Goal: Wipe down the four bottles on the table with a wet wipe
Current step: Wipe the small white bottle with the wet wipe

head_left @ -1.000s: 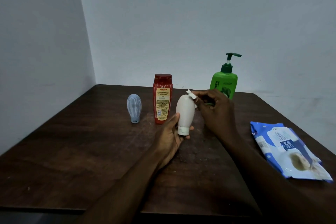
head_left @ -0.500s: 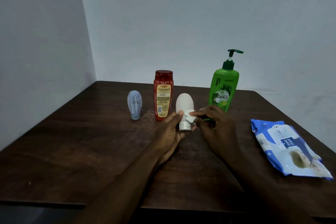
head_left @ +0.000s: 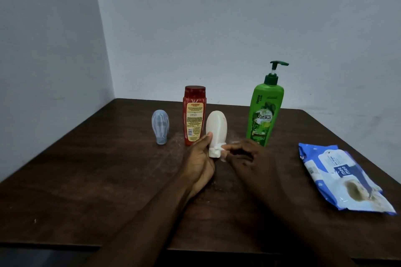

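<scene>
So the dark brown wooden table (head_left: 97,180) has loads of bare surface left of the white oval plastic bottle (head_left: 216,125) and in front of it, all the way to the near edge where the forearms come in. Behind the white bottle there's a strip of table and then the far edge against the wall.

The white bottle stands cap-down, can't really tell if the cap touches the table. The left hand (head_left: 200,158) grips its lower part, thumb on the left side, fingers hidden behind. The right hand (head_left: 245,156), just right of the white bottle, pinches a small crumpled white wet wipe (head_left: 218,148) against the cap.

The red flat plastic bottle (head_left: 194,115) stands just left of the white bottle, nearly touching. The translucent bluish bulb-shaped bottle (head_left: 160,125) is further left, cap-down. The tall green pump bottle (head_left: 263,115) is to the right and behind the right hand. The blue and white wipes pack (head_left: 345,180) lies flat well to the right, close to the table's right edge.
</scene>
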{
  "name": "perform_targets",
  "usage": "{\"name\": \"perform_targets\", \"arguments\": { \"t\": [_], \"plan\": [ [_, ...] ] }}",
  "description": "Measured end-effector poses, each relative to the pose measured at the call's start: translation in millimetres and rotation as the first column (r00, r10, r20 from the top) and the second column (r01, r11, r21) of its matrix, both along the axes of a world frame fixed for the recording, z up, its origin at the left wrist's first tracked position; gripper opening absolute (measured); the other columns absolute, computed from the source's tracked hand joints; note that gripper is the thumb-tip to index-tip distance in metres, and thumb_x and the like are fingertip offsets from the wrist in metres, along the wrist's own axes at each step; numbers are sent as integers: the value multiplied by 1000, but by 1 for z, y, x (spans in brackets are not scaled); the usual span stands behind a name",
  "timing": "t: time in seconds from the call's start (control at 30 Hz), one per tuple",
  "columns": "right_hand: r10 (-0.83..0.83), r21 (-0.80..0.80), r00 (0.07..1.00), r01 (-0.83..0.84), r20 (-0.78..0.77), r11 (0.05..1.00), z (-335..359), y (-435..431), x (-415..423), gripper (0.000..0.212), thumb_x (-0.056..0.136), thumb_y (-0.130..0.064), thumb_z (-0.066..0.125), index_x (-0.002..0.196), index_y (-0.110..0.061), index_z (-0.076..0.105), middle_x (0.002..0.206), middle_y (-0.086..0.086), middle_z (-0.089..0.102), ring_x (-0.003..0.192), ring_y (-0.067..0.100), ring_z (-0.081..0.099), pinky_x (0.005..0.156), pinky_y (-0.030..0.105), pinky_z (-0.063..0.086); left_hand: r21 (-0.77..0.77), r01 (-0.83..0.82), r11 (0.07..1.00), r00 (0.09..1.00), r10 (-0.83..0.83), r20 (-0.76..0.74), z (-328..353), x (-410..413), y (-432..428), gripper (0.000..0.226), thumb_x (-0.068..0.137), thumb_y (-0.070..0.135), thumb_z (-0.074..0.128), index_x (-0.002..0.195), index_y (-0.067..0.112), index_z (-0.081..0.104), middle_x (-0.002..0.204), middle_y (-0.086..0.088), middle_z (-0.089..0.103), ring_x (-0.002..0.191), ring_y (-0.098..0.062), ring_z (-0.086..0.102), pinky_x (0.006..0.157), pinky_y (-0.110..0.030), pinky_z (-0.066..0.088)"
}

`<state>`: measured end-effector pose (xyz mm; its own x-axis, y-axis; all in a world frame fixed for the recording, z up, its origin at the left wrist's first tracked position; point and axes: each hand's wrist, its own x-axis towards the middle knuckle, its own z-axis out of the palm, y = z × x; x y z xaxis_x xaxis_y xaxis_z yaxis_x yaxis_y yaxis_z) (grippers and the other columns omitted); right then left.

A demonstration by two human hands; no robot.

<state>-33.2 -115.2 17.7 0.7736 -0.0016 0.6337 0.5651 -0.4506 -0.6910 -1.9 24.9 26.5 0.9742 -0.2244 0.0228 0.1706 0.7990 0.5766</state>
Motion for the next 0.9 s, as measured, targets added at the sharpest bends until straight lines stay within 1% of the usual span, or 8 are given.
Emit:
{"name": "perform_targets", "arguments": {
  "t": [0.07,0.2,0.3,0.4,0.53,0.7,0.8,0.9],
  "plan": [
    [86,189,978,-49,-191,981,0,-2,3,12,84,-27,79,96,-30,78,94,-9,78,88,7,75,81,33,62,4,-8,1000,1000,8,15,0,1,1,18,102,13,45,106,7,61,87,-17,71,84,-25,66,73,-36,60],
    [186,346,934,-73,-306,936,-2,-1,5,10,85,-23,78,93,-28,78,92,-4,79,89,17,76,83,37,61,-2,3,1000,1000,-3,-11,0,-1,1,21,101,18,46,110,4,60,73,-12,71,64,-17,70,61,-29,61],
    [99,223,972,-50,-214,974,0,4,0,10,84,-26,78,93,-28,77,92,-9,78,86,7,75,79,29,61,-31,-34,999,998,32,-53,2,0,0,24,104,16,44,119,2,56,87,-16,66,69,-19,68,56,-28,59],
    [14,-31,999,-12,49,999,2,10,-6,14,84,-24,79,98,-24,77,97,-12,72,88,2,70,74,17,56,-82,-46,996,996,40,-78,2,0,-1,35,103,14,45,137,4,47,113,-22,54,83,-25,61,51,-27,58],
    [-13,-212,974,62,225,975,0,12,-6,20,83,-19,80,103,-19,79,101,-7,68,96,4,65,80,22,56,-68,0,998,999,-3,-43,1,-2,1,21,101,11,46,119,5,56,98,-21,60,77,-26,63,49,-27,58],
    [34,120,998,-28,-48,992,-5,3,1,17,83,-22,80,99,-26,78,102,-13,73,93,2,71,79,20,58,31,-22,999,998,20,54,-2,2,2,18,101,5,47,110,4,63,90,-14,75,82,-22,72,71,-30,61],
    [166,411,959,-58,-231,910,-3,-6,4,23,80,-34,81,102,-27,77,102,-4,78,97,15,74,82,32,60,94,-4,996,995,-5,95,-5,2,3,21,99,6,51,116,1,62,103,-17,76,92,-20,74,87,-32,60],
    [265,600,919,-41,-290,799,-2,-12,8,32,72,-35,82,102,-23,77,103,4,78,100,26,74,84,39,60,142,15,990,994,-30,102,-5,0,4,28,91,10,61,118,3,62,112,-17,75,99,-22,74,81,-33,62]
  ]
}}
